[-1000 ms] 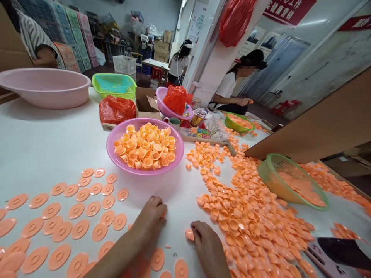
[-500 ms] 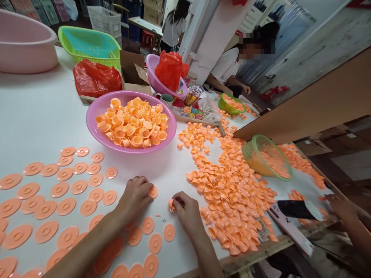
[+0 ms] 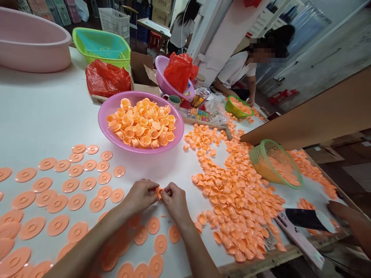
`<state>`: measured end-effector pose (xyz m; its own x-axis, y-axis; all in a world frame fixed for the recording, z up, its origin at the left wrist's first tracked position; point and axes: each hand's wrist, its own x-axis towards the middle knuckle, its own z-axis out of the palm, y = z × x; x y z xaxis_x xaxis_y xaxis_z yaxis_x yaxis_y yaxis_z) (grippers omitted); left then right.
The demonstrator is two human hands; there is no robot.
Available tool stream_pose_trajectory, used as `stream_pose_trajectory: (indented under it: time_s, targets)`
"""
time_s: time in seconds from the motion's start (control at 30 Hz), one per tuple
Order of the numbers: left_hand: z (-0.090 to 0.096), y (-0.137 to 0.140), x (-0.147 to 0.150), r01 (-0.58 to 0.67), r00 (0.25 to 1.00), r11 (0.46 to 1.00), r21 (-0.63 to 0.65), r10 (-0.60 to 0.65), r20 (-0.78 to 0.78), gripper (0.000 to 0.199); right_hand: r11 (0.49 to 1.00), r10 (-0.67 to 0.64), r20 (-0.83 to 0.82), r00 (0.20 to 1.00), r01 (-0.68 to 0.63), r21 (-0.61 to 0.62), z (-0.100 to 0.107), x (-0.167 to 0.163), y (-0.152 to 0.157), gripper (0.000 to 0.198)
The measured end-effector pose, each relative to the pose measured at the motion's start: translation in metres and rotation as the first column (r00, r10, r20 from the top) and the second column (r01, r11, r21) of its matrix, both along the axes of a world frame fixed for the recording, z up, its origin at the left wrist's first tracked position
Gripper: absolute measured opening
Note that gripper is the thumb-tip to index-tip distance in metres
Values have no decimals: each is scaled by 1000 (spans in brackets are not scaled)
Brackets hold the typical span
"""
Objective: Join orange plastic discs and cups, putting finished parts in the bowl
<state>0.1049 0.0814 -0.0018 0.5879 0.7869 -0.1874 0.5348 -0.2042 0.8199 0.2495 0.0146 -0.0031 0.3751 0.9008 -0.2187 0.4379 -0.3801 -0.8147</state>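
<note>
My left hand (image 3: 142, 196) and my right hand (image 3: 174, 201) meet over the white table, fingertips closed around small orange plastic pieces (image 3: 159, 192). My left fingers pinch a small saucer, and the right ones press a toy cup against it; the fingers partly hide both. Flat orange saucers (image 3: 153, 225) with a raised ring lie below and to the left of my hands. To the right spreads a heap of small orange toy cups (image 3: 232, 193). Beyond my hands, a pink-purple bowl (image 3: 106, 133) holds cups, several seemingly with saucers attached.
A green mesh basket (image 3: 256, 154) leans among the cups on the right. Near it lie a phone-like pink slab (image 3: 301, 239) and another person's hand (image 3: 339, 210). Red bags (image 3: 108, 79), a mug (image 3: 174, 100) and a large pink tub (image 3: 34, 50) stand at the back. A co-worker (image 3: 234, 71) sits beyond.
My right hand has moved left and brought the cup up to the saucer in my left hand. The whole view has shifted slightly, so things appear further right.
</note>
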Motion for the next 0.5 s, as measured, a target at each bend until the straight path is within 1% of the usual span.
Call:
stream_pose_trajectory:
  time_s: [0.07, 0.1, 0.17, 0.23, 0.3, 0.37, 0.4, 0.5]
  targets:
    - [2, 5, 3, -35, 999, 998, -43, 34, -13, 21, 1000, 13, -5, 1000, -13, 4, 1, 1, 0, 15]
    - [3, 6, 7, -63, 998, 997, -48, 61, -31, 18, 1000, 22, 5, 1000, -22, 4, 2, 2, 1, 16]
    - [5, 5, 14, -122, 990, 992, -34, 119, -78, 11, 999, 39, 34, 999, -39, 0, 2, 2, 1, 16]
    - [7, 2, 20, -159, 982, 987, -5, 158, -108, 14, 999, 54, 48, 997, -54, -3, 2, 1, 0, 15]
    - [7, -3, 22, -162, 981, 987, 16, 163, -106, 18, 999, 53, 46, 998, -53, 3, 1, -2, -2, 15]
    - [6, -6, 20, -147, 985, 989, 25, 149, -92, 21, 1000, 19, 29, 999, -20, 18, -2, -5, -2, 14]
    - [6, -6, 19, -142, 986, 990, 25, 144, -86, 21, 1000, -7, 5, 1000, 7, 7, -3, -6, -2, 13]
    - [5, -3, 17, -150, 985, 989, 9, 151, -83, 21, 994, -71, -99, 993, 61, -96, -5, -8, 2, 11]
